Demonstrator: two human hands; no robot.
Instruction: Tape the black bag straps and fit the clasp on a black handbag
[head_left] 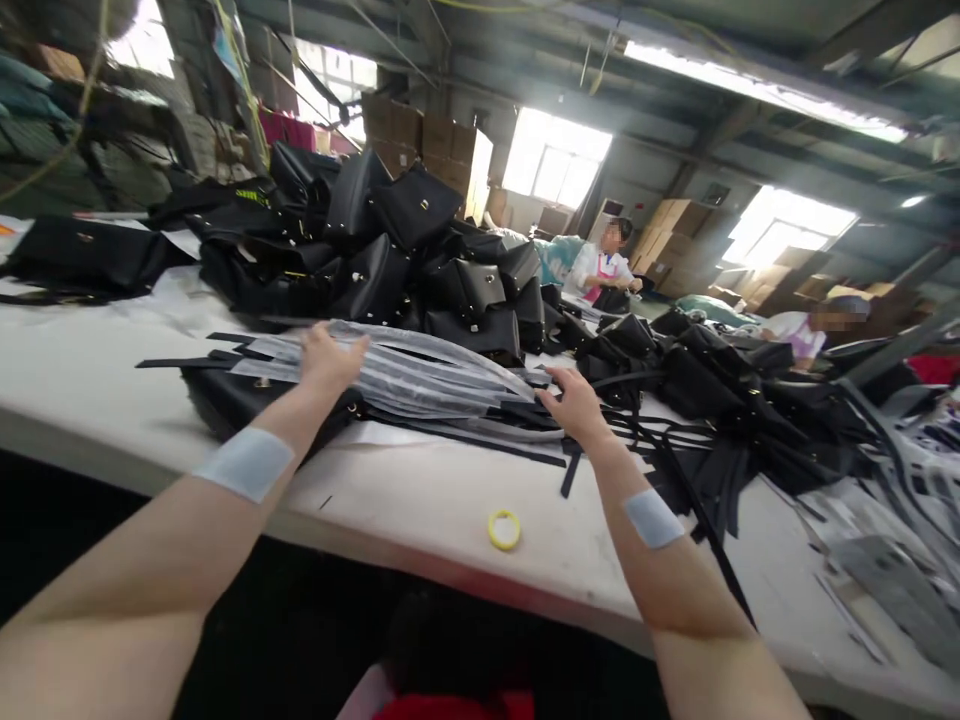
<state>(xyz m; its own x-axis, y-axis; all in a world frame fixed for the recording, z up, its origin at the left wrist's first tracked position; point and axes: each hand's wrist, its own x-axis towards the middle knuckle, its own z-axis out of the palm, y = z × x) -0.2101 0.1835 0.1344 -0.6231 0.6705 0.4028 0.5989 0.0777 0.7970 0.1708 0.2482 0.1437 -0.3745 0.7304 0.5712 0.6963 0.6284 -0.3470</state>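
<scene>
My left hand [328, 358] lies flat, fingers spread, on a bundle of straps wrapped in clear plastic [420, 375] that rests on a black bag [232, 400]. My right hand [576, 402] reaches the bundle's right end, its fingers curled onto loose black straps [525, 410] there. Whether it grips them I cannot make out. Pale patches are stuck on both forearms.
A big heap of black bags [390, 250] covers the white table [420, 500] behind the bundle. More black straps and bags [712, 400] spread to the right. A yellow tape ring [504, 529] lies near the front edge. Two people work at the far right.
</scene>
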